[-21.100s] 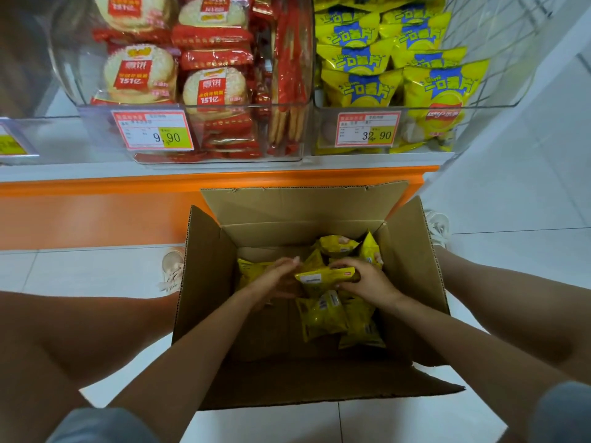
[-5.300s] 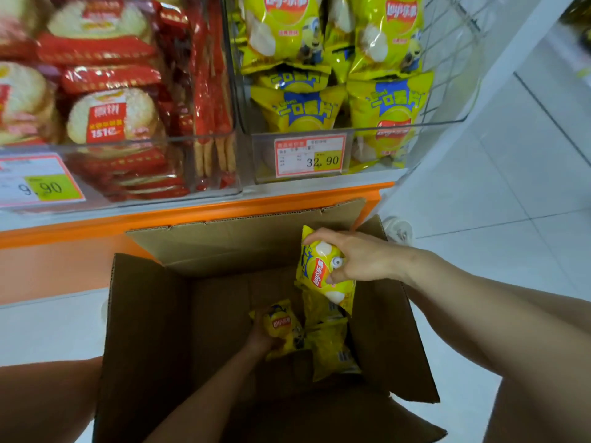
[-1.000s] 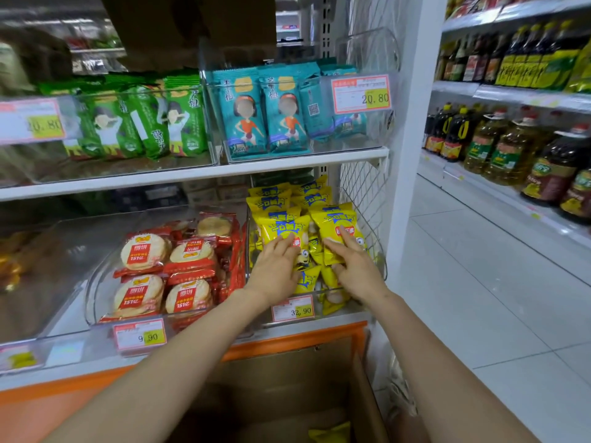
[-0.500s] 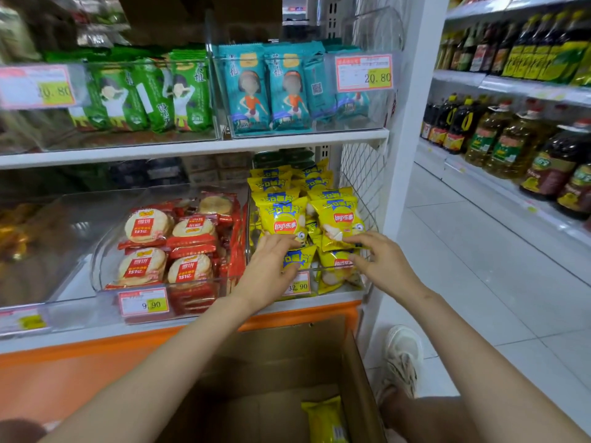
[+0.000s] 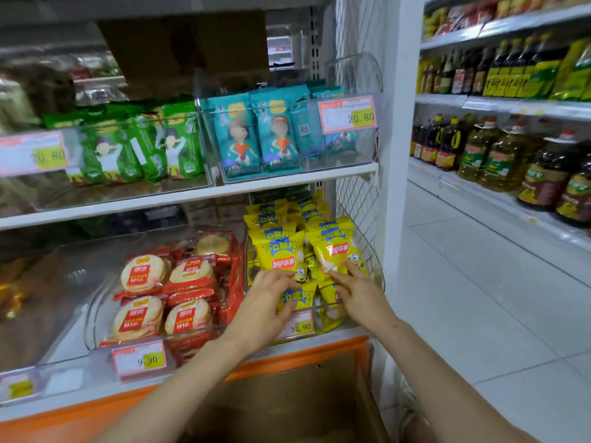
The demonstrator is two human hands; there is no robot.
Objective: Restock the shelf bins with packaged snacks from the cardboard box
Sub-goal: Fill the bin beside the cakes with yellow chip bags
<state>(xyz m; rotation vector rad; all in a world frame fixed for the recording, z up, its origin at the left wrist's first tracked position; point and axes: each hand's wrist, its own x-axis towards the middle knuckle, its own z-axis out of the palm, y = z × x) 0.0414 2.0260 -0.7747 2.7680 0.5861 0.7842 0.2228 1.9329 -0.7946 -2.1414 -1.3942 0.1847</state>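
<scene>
At lower centre, the left hand and right hand, fingers extended, are pressing upright yellow foil chip packets inside the clear plastic shelf bin, above the brown cardboard box.

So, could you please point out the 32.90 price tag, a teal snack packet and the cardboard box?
Red-and-white 32.90 price tag [image 5: 302, 327]: head view, its printed price.
Teal plastic snack packet [image 5: 238, 139]: head view, the cartoon figure on its front.
Brown cardboard box [image 5: 303, 388]: head view, its far inner wall.
</scene>
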